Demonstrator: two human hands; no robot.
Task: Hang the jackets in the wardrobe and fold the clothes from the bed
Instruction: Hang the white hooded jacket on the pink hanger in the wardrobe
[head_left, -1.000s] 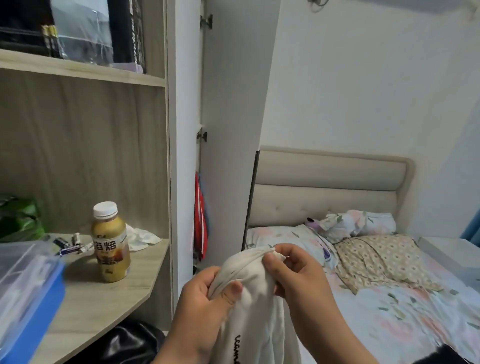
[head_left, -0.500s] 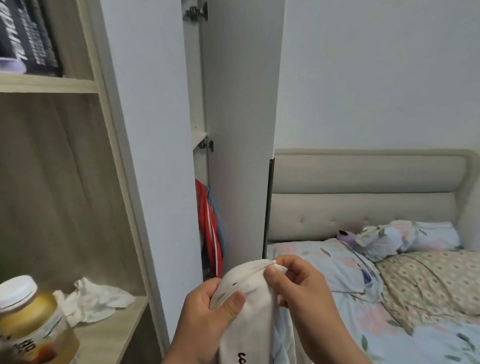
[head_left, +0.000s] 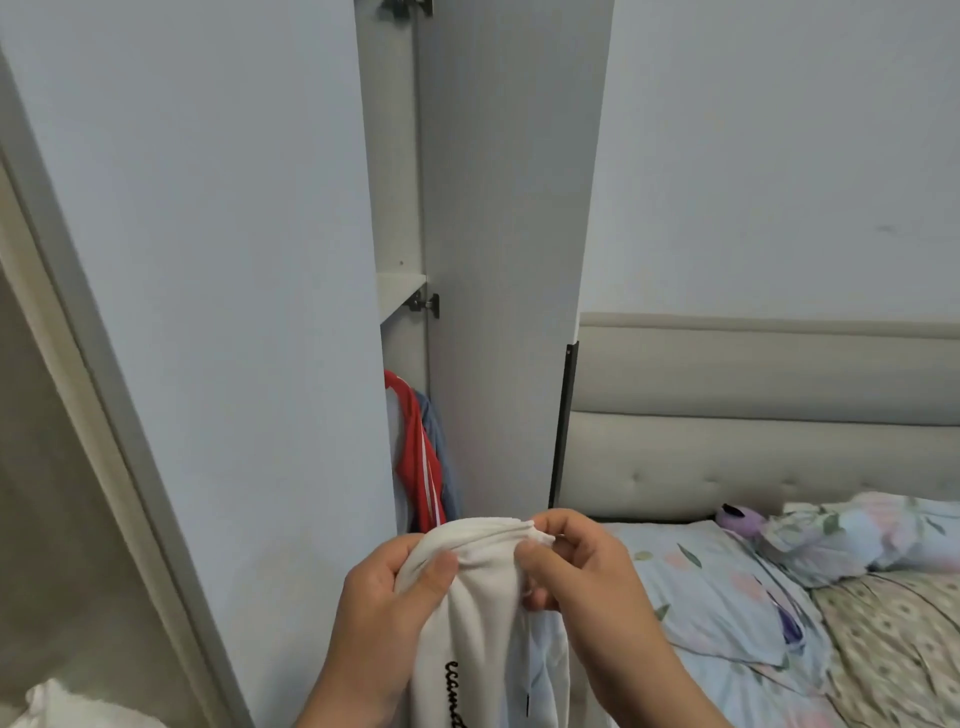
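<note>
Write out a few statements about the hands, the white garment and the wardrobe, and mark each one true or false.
1. The left hand and the right hand both grip the white garment. True.
2. The wardrobe door is fully closed. False: it stands open, and a red garment hangs inside.
3. The white garment lies flat on the bed. False: it is held up in front of the wardrobe.
4. Black script lettering shows on the white garment. True.

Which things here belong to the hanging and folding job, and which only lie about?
Job: white garment, gripped by left hand and right hand; wardrobe door, ajar; red garment inside; bed.
Lying about: purple item on bed; white cloth, lower left.
</note>
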